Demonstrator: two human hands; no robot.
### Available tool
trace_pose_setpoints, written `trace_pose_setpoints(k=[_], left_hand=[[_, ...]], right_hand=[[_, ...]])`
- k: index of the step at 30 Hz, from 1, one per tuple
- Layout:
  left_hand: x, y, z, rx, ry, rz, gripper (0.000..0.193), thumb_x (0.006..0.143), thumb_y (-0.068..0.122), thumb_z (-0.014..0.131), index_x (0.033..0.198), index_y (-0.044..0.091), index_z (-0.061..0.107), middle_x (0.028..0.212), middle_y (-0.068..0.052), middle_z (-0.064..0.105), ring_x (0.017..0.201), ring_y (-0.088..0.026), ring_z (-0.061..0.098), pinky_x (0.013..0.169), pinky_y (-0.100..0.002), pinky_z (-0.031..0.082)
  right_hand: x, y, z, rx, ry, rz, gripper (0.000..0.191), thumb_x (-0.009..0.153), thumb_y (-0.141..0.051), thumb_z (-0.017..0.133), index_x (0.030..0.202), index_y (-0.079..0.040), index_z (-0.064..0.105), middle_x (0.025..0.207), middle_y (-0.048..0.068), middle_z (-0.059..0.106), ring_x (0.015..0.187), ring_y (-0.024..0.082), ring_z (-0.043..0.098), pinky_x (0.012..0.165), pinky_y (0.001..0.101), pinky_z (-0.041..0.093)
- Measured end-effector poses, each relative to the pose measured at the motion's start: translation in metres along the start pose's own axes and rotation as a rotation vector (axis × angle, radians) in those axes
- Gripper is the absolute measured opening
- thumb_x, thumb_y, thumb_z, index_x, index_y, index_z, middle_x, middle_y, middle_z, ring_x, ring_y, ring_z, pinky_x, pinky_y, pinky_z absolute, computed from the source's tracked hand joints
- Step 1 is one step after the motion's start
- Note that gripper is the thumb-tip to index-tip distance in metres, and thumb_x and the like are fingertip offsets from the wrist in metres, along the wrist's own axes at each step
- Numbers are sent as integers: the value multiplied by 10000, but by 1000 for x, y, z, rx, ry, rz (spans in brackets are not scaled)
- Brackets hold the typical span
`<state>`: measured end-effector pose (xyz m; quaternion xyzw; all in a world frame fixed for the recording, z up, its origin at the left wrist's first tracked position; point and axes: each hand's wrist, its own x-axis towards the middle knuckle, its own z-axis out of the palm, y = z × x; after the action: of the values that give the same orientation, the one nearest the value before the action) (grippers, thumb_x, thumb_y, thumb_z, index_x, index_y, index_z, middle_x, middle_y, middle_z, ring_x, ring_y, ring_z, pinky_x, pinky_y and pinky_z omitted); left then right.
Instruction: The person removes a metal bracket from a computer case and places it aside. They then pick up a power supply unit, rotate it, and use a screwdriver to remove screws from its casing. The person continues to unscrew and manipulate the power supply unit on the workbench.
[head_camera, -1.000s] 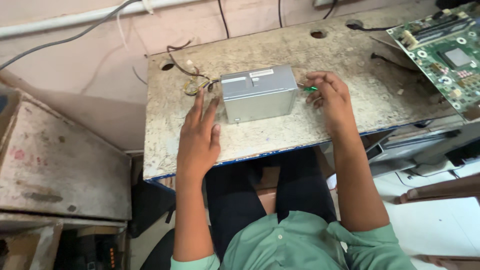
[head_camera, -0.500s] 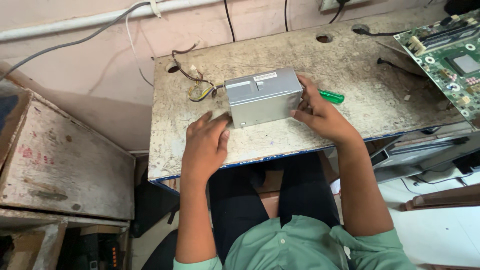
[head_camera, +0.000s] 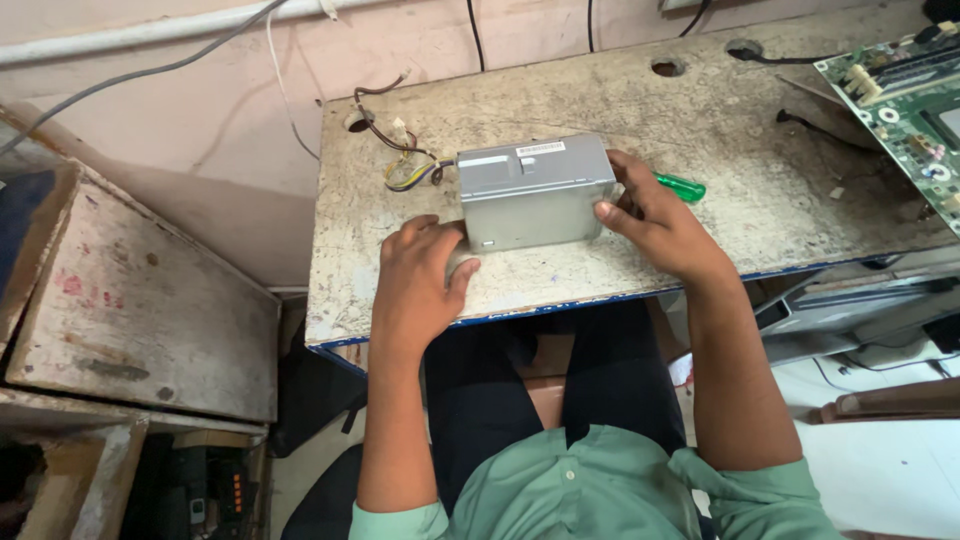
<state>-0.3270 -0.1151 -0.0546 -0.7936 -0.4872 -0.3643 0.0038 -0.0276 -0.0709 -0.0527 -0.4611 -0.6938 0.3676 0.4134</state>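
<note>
A grey metal power supply box (head_camera: 535, 195) lies on a worn, stained table (head_camera: 700, 110). A bundle of coloured wires (head_camera: 405, 165) trails from its left end. My right hand (head_camera: 655, 220) grips the box's right end, fingers over the top edge. My left hand (head_camera: 420, 275) rests on the table at the box's lower left corner, fingers touching its front face. A green-handled screwdriver (head_camera: 680, 186) lies just behind my right hand, partly hidden.
A green circuit board (head_camera: 900, 85) sits at the table's far right corner. Cables run along the pink wall behind. A battered wooden crate (head_camera: 130, 290) stands to the left. A drawer and cables (head_camera: 860, 320) lie under the table's right side.
My left hand has slid from the box's front to the table by its lower left corner. My right hand has closed around the right end, leaving the green screwdriver behind it.
</note>
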Motion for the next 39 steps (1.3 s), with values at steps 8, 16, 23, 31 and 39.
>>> trace_pose_setpoints(k=[8, 16, 23, 31, 39], left_hand=[[1, 11, -11, -57, 23, 12, 284, 815, 148, 803, 1016, 45, 629, 1042, -100, 678, 1117, -340, 579, 956, -496, 423], [-1, 12, -12, -51, 43, 62, 250, 855, 93, 739, 1064, 49, 608, 1076, -83, 682, 1106, -334, 580, 937, -482, 437], [-3, 13, -8, -48, 55, 63, 212, 968, 211, 693, 1062, 45, 601, 1063, -79, 682, 1084, -331, 584, 919, -486, 438], [-3, 9, -5, -34, 48, 23, 235, 1037, 231, 579, 1151, 28, 616, 1100, -133, 676, 1105, -354, 578, 939, -497, 436], [-4, 8, -6, -62, 35, 7, 251, 1061, 261, 561, 1139, 31, 624, 1090, -130, 685, 1116, -347, 585, 937, -495, 441]], right_hand=[[0, 20, -3, 151, -26, -112, 469, 1057, -221, 594, 1453, -14, 450, 1303, 132, 629, 1194, 198, 587, 1015, 348, 480], [-1, 15, -3, 76, 68, 26, 399, 1022, -255, 616, 1352, -45, 537, 1026, 80, 669, 925, 153, 590, 808, 318, 486], [-5, 9, -3, -37, 175, -57, 312, 1041, -307, 620, 1105, -3, 648, 880, 30, 610, 789, 104, 536, 702, 274, 458], [-1, 10, -2, -158, 196, -63, 437, 1112, -362, 509, 981, 25, 664, 805, 37, 633, 777, 131, 569, 718, 302, 481], [-2, 16, -2, -148, 194, -44, 488, 1121, -390, 473, 968, 36, 654, 804, 47, 630, 776, 121, 549, 712, 310, 476]])
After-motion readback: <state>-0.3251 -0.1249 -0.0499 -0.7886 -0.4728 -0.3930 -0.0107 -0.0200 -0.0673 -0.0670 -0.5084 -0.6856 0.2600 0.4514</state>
